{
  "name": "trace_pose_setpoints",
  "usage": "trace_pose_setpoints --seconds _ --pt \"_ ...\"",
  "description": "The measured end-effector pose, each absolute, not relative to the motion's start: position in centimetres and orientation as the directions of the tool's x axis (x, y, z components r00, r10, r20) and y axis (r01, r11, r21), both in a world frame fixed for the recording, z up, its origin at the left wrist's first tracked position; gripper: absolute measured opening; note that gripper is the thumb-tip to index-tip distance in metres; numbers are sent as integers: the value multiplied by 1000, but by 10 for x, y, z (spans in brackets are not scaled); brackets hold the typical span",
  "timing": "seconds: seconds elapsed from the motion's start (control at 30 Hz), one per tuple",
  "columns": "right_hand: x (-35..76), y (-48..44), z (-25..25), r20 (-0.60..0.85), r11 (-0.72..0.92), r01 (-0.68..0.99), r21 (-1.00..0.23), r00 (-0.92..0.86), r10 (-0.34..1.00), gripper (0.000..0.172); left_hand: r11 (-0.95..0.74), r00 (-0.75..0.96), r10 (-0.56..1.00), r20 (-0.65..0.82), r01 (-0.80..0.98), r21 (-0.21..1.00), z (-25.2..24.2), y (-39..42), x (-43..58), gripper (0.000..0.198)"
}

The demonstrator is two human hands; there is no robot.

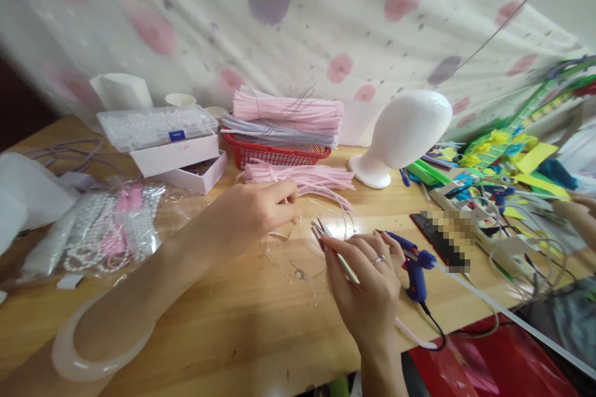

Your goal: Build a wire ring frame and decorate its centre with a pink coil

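Observation:
My left hand (251, 214) reaches across the wooden table (223, 322) with its fingers curled, pinching thin wire (298, 260) that loops over the tabletop. A pale bangle (88, 353) sits on that forearm. My right hand (372, 285), wearing a ring, grips small metal pliers (326, 232) whose tips point at the wire loops. A bundle of pink wrapped wires (302, 177) lies just beyond both hands. A blue glue gun (414, 267) rests right of my right hand.
A red basket (274, 152) holds stacked pink and grey wires. A white foam head form (400, 133) stands at the back right. Bead boxes (162, 136) and bagged pearls (107, 229) lie left. Coloured craft pieces (503, 155) and another person's hand (580, 211) are far right.

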State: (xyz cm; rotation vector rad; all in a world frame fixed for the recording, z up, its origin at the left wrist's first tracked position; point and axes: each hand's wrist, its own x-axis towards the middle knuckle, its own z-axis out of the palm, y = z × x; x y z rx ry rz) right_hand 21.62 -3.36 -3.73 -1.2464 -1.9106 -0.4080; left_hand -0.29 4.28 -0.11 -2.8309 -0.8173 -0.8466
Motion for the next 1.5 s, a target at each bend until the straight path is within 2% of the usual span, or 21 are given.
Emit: trace_pose_setpoints --seconds 0.2,0.4,0.47,0.57,0.67,0.73,0.8,0.9,1.03,1.13,1.2,1.3,1.37,1.5 --pt "219 -36 -32 744 460 870 -177 -187 641 16 -861 710 449 542 505 52 4 41 -3 34" --pt "230 -32 -33 729 464 854 -237 -159 666 14 -871 687 470 554 462 165 8 45 -6 35" --pt "232 -33 -37 707 469 812 -346 -103 700 13 -885 668 452 590 418 205 8 48 -7 31" --pt "233 -36 -45 634 462 618 -637 78 769 11 -887 602 456 656 366 282 8 51 -8 22" --pt "233 -41 -57 438 331 348 -877 300 847 4 -852 539 522 661 370 370 7 54 -8 20" --pt "235 -44 -65 293 223 217 -951 384 876 13 -841 538 542 646 345 417 6 55 -8 20" --pt "237 -47 -69 213 157 164 -974 422 881 22 -838 556 542 630 297 459 5 55 -7 20" --pt "240 -54 -65 259 156 260 -953 433 863 23 -823 588 538 604 214 526 4 52 -1 18" --pt "234 -65 -52 395 267 431 -862 241 887 15 -801 626 518 583 115 588 -1 45 13 15" --pt "226 -67 -49 360 260 451 -854 151 921 14 -799 640 487 594 54 598 -8 40 24 15" --pt "222 -67 -51 301 213 420 -882 153 941 14 -795 643 485 593 41 605 -14 37 30 16" --pt "221 -66 -55 200 146 279 -949 179 963 15 -786 637 501 586 53 615 -19 35 36 17" --pt "222 -66 -56 179 145 190 -971 180 967 13 -790 618 515 594 72 609 -21 34 38 14" --pt "226 -65 -50 151 130 136 -982 152 977 11 -821 576 488 656 47 569 -24 34 39 10"
